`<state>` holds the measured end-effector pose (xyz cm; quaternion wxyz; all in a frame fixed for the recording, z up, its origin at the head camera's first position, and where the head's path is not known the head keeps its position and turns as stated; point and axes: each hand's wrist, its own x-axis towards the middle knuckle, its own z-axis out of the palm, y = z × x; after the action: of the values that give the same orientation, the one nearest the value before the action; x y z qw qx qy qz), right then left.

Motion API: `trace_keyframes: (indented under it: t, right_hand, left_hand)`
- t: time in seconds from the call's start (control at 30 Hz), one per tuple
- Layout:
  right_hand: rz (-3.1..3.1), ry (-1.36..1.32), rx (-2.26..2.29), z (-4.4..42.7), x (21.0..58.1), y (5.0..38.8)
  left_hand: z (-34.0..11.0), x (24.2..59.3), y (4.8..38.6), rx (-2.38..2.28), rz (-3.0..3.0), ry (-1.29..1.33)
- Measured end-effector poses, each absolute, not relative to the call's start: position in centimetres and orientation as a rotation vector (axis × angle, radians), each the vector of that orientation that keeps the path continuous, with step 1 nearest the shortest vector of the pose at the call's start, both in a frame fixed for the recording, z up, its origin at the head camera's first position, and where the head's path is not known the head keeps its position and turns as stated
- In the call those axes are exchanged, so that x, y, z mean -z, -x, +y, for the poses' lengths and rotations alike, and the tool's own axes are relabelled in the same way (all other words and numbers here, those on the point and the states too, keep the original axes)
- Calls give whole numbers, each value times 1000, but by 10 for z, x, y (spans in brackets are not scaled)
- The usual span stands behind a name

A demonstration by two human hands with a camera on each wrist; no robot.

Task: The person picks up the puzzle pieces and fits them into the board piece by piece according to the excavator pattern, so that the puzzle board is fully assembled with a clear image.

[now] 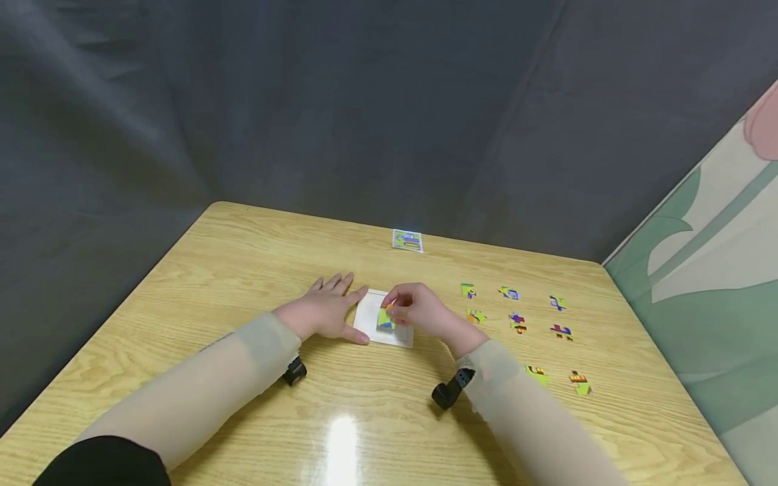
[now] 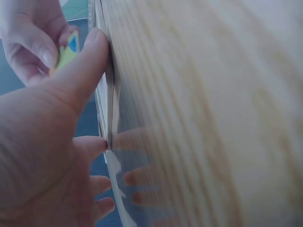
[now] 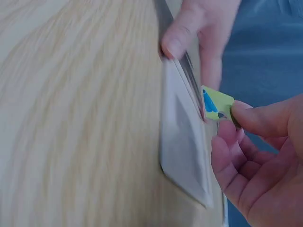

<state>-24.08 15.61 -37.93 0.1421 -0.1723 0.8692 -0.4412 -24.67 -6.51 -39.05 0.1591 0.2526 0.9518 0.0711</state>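
A white puzzle tray (image 1: pixel 367 317) with a raised rim lies on the wooden table. My right hand (image 1: pixel 418 309) pinches a yellow-green puzzle piece (image 1: pixel 384 318) with a blue patch, held over the tray. In the right wrist view the piece (image 3: pixel 218 101) is tilted between thumb and fingers, by the tray's far rim. My left hand (image 1: pixel 328 312) lies with spread, straight fingers at the tray's left side; its thumb and index finger touch the rim. The left wrist view shows this thumb (image 2: pixel 87 61) along the tray's edge, partly covering the piece.
Several loose puzzle pieces lie in rows on the right, among them a green one (image 1: pixel 467 290), a red and blue one (image 1: pixel 561 331) and one near my right forearm (image 1: pixel 536 374). A picture card (image 1: pixel 407 240) lies at the table's back edge. Dark cloth (image 1: pixel 365 108) hangs behind.
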Motion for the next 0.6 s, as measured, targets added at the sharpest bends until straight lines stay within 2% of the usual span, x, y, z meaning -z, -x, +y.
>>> trace_keyframes:
  t: [0.3, 0.6]
  right_hand:
    - [2485, 498, 1279, 125, 395, 242]
    - [2572, 480, 1250, 121, 402, 238]
  left_hand:
    - [-63, 388, 244, -202, 2726, -705]
    - [-67, 387, 246, -248, 2690, -731]
